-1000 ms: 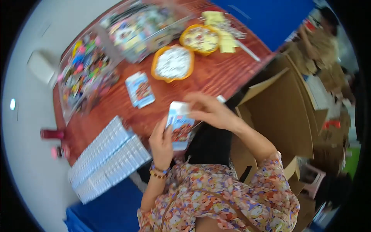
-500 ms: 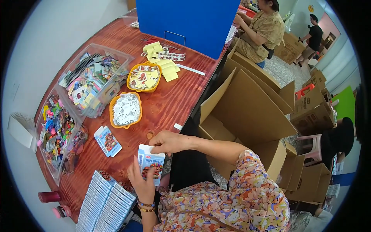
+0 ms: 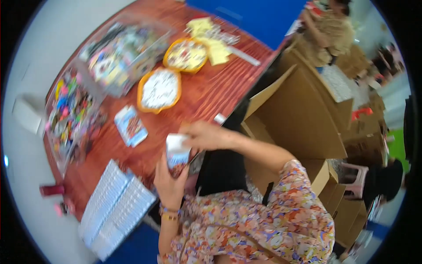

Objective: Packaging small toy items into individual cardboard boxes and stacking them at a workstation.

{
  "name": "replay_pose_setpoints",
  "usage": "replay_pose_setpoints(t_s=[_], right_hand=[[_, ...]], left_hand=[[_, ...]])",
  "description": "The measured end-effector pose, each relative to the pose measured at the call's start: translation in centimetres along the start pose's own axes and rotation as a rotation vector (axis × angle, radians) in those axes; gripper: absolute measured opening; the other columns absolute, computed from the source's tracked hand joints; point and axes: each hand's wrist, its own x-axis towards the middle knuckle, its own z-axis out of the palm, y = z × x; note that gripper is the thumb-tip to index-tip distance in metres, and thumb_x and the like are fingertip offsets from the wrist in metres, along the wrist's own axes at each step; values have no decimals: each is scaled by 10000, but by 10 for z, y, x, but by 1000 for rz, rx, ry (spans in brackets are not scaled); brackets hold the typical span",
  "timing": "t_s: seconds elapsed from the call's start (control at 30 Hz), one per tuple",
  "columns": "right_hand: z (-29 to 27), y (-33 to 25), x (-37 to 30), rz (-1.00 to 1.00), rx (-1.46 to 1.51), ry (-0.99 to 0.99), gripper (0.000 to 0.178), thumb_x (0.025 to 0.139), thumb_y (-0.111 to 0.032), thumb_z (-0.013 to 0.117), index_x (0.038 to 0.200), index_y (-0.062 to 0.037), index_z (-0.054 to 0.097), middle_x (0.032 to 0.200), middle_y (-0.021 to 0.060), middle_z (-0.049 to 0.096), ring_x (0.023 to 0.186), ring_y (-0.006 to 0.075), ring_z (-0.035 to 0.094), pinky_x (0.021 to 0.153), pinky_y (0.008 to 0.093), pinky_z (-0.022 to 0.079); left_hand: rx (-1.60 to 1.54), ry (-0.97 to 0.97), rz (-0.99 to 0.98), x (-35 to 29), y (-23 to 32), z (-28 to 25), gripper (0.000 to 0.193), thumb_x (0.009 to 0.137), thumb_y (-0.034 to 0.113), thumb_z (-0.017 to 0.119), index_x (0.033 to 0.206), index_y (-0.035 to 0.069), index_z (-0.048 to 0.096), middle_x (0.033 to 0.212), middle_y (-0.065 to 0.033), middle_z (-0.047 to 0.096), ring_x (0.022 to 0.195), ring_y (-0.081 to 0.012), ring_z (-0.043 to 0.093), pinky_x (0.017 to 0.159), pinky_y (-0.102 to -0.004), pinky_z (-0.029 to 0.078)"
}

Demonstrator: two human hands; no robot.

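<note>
A small light-blue carton (image 3: 177, 158) with a white top flap stands upright in front of me at the table's edge. My left hand (image 3: 170, 182) is closed around its lower part, thumb and fingers on opposite sides. My right hand (image 3: 204, 135) has its fingers bent at the white flap, gripping the top of the carton; motion blur softens the fingertips. A second flattened-looking blue carton (image 3: 130, 126) lies on the table to the left. Beside my left forearm, finished-looking cartons (image 3: 118, 209) stand packed in two long rows.
On the wooden table (image 3: 220, 94) sit a yellow basket of white packets (image 3: 160, 89) and another of stickers (image 3: 185, 56). Clear tubs hold flat packets (image 3: 114, 61) and small colourful trinkets (image 3: 70, 114). Open cardboard boxes (image 3: 294, 114) stand at right; another person (image 3: 329, 33) is beyond.
The view has shifted, so the table things appear higher and turned. My left hand has gone from spread fingers to a grip round the carton; its white flap now stands more visible under my right hand.
</note>
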Motion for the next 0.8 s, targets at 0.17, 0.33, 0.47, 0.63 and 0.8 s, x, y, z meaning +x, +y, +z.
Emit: replay_pose_setpoints(t_s=[0.17, 0.33, 0.47, 0.63, 0.8], right_hand=[[27, 15, -16, -258, -137, 571, 242, 941, -51, 680, 1163, 25, 619, 1031, 78, 688, 913, 119, 679, 767, 266, 569], [65, 31, -3, -395, -115, 610, 411, 893, 42, 706, 1279, 25, 565, 1063, 113, 688, 951, 151, 704, 748, 270, 594], [61, 35, -1, -360, 142, 487, 426, 914, 54, 671, 1322, 27, 550, 1120, 106, 671, 998, 167, 693, 818, 271, 581], [43, 36, -9, -324, 255, 302, 372, 921, 71, 647, 1287, 39, 594, 1227, 99, 617, 1089, 168, 651, 921, 296, 555], [25, 35, -11, -322, 288, 131, 303, 899, 37, 698, 1197, 15, 650, 1163, 95, 613, 1032, 161, 649, 865, 286, 557]], left_hand=[[-278, 177, -274, 18, 2, 16, 709, 729, 149, 862, 1349, 6, 549, 1160, -199, 681, 1009, -324, 690, 866, -406, 536], [-260, 256, -173, 19, 8, 18, 731, 722, 105, 867, 1367, 15, 536, 1145, -195, 682, 1004, -291, 695, 857, -375, 541], [-424, 182, -269, 11, -6, 12, 665, 763, 76, 840, 1354, 9, 543, 1128, -173, 694, 1001, -248, 701, 847, -355, 551], [-632, 94, -281, -2, -15, 5, 529, 850, 11, 766, 1332, -6, 549, 1088, -126, 708, 978, -180, 702, 832, -321, 566], [-741, 85, -337, -1, 14, -12, 505, 870, 8, 742, 1333, -4, 543, 1128, -136, 694, 981, -170, 701, 830, -307, 565]])
